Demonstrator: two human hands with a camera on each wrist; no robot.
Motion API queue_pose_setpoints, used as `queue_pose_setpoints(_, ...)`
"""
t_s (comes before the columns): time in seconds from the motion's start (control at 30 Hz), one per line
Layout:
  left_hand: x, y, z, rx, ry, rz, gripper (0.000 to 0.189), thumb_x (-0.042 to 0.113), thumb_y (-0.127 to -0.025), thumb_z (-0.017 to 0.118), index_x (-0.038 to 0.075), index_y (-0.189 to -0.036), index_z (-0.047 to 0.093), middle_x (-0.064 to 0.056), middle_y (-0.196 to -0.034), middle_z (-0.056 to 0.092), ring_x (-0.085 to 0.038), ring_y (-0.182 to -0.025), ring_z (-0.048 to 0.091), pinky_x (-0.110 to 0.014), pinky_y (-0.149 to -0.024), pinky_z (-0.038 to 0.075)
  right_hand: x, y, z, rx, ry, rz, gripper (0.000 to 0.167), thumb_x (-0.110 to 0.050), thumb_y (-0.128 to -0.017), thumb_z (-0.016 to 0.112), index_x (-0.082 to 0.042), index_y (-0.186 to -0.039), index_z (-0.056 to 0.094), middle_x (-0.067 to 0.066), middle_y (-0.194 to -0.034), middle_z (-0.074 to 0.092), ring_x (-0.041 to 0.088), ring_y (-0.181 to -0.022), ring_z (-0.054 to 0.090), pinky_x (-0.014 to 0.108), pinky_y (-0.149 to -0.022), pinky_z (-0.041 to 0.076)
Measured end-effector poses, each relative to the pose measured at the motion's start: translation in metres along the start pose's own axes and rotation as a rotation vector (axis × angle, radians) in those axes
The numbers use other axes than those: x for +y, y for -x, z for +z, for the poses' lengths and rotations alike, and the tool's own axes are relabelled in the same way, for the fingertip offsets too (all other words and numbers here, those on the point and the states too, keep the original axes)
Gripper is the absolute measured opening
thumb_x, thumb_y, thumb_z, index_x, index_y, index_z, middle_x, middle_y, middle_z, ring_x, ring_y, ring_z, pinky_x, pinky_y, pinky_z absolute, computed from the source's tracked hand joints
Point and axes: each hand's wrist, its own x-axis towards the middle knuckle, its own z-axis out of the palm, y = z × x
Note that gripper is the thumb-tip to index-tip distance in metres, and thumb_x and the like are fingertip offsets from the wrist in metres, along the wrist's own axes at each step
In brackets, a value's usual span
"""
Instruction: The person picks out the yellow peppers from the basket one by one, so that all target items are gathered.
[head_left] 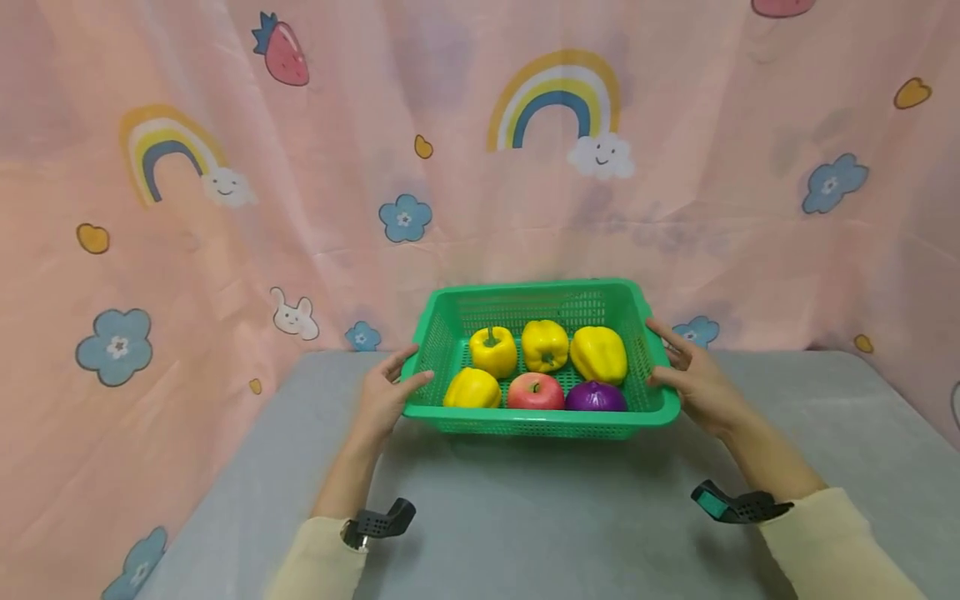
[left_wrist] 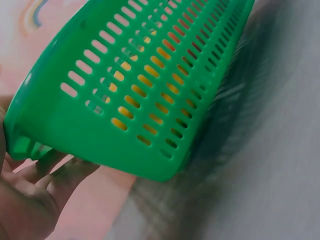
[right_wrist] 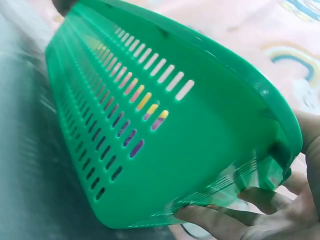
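A green plastic basket (head_left: 540,423) with slotted walls is gripped by its two short ends, my left hand (head_left: 381,393) on one and my right hand (head_left: 696,382) on the other. Both thumbs lie over the rim, and the fingers curl under it outside, as the wrist views show. Shadow spreads on the table beneath the basket, which looks raised. Inside sit several yellow bell peppers (head_left: 545,346), a red apple (head_left: 536,392) and a purple, onion-shaped piece (head_left: 596,397). Through the slots in the right wrist view, some purple and yellow show.
The grey table (head_left: 540,517) extends in front of the basket and to both sides. Close behind it hangs a pink curtain (head_left: 337,167) printed with rainbows, flowers and other small pictures. Each wrist wears a dark strap, the left strap (head_left: 382,520) and the right strap (head_left: 738,505).
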Motion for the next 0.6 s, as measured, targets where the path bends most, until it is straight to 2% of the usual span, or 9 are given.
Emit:
queue_pose_setpoints(0.1, 0.003, 0.0, 0.016, 0.022, -0.008, 0.006, 0.057, 0.021, -0.091, 0.075, 0.016, -0.144, 0.057, -0.014, -0.156, 0.047, -0.037, -0.145, 0.043, -0.054, -0.111, 0.045, 0.001, 0.003, -0.015, 0.007, -0.015, -0.013, 0.084, 0.006, -0.096, 0.05, -0.017, -0.165, 0.008, -0.002, -0.143, 0.046, 0.008, -0.091, 0.064, 0.028, -0.066, 0.056)
queue_pose_setpoints(0.17, 0.005, -0.001, 0.024, 0.035, 0.0, 0.001, 0.055, 0.02, -0.09, 0.075, 0.015, -0.143, 0.059, -0.014, -0.155, 0.049, -0.037, -0.144, 0.045, -0.053, -0.11, 0.046, 0.002, 0.005, -0.024, 0.012, -0.005, -0.019, 0.083, 0.007, -0.097, 0.05, -0.018, -0.165, 0.01, 0.007, -0.15, 0.042, 0.009, -0.088, 0.064, 0.028, -0.065, 0.056)
queue_pose_setpoints(0.23, 0.007, -0.003, 0.029, 0.049, 0.012, -0.009, 0.052, 0.02, -0.089, 0.076, 0.014, -0.139, 0.062, -0.014, -0.152, 0.052, -0.036, -0.143, 0.047, -0.053, -0.11, 0.046, 0.002, 0.007, -0.03, 0.017, 0.019, -0.017, 0.084, 0.007, -0.096, 0.05, -0.021, -0.165, 0.011, 0.023, -0.16, 0.028, 0.007, -0.093, 0.063, 0.028, -0.067, 0.056)
queue_pose_setpoints(0.3, 0.009, -0.005, 0.032, 0.057, 0.022, -0.026, 0.049, 0.02, -0.089, 0.077, 0.015, -0.136, 0.066, -0.013, -0.149, 0.055, -0.033, -0.142, 0.047, -0.051, -0.11, 0.046, 0.004, 0.009, -0.035, 0.025, 0.055, -0.009, 0.085, 0.007, -0.095, 0.051, -0.024, -0.165, 0.012, 0.032, -0.165, 0.006, 0.011, -0.107, 0.061, 0.027, -0.069, 0.056)
queue_pose_setpoints(0.33, 0.01, -0.007, 0.033, 0.057, 0.019, -0.031, 0.047, 0.02, -0.088, 0.077, 0.015, -0.134, 0.067, -0.013, -0.148, 0.056, -0.032, -0.142, 0.047, -0.051, -0.11, 0.047, 0.004, 0.01, -0.037, 0.028, 0.069, -0.004, 0.086, 0.007, -0.095, 0.051, -0.026, -0.164, 0.012, 0.033, -0.166, -0.003, 0.017, -0.122, 0.057, 0.026, -0.07, 0.055)
queue_pose_setpoints(0.4, 0.011, -0.01, 0.036, 0.044, 0.004, -0.033, 0.045, 0.021, -0.087, 0.078, 0.015, -0.131, 0.069, -0.013, -0.145, 0.059, -0.032, -0.138, 0.05, -0.049, -0.107, 0.049, 0.006, 0.011, -0.041, 0.03, 0.084, 0.01, 0.087, 0.007, -0.094, 0.051, -0.027, -0.164, 0.011, 0.03, -0.167, -0.011, 0.034, -0.143, 0.038, 0.025, -0.07, 0.053)
queue_pose_setpoints(0.47, 0.011, -0.013, 0.039, 0.039, -0.03, -0.029, 0.044, 0.021, -0.086, 0.079, 0.015, -0.129, 0.07, -0.013, -0.142, 0.06, -0.03, -0.134, 0.051, -0.045, -0.103, 0.051, 0.008, 0.013, -0.043, 0.03, 0.101, 0.02, 0.087, 0.006, -0.095, 0.051, -0.028, -0.164, 0.011, 0.026, -0.166, -0.019, 0.048, -0.151, 0.013, 0.024, -0.068, 0.051)
queue_pose_setpoints(0.53, 0.01, -0.015, 0.042, 0.04, -0.053, -0.018, 0.042, 0.021, -0.085, 0.079, 0.014, -0.126, 0.071, -0.013, -0.136, 0.063, -0.029, -0.127, 0.053, -0.04, -0.095, 0.053, 0.01, 0.013, -0.047, 0.032, 0.115, 0.026, 0.087, 0.006, -0.095, 0.051, -0.027, -0.164, 0.011, 0.024, -0.166, -0.022, 0.055, -0.151, -0.006, 0.022, -0.067, 0.05)
queue_pose_setpoints(0.6, 0.007, -0.016, 0.045, 0.041, -0.07, -0.015, 0.04, 0.021, -0.085, 0.08, 0.014, -0.123, 0.072, -0.014, -0.129, 0.065, -0.028, -0.12, 0.054, -0.034, -0.087, 0.052, 0.013, 0.014, -0.05, 0.034, 0.132, 0.031, 0.087, 0.005, -0.094, 0.051, -0.026, -0.164, 0.011, 0.023, -0.166, -0.023, 0.054, -0.151, -0.008, 0.021, -0.068, 0.05)
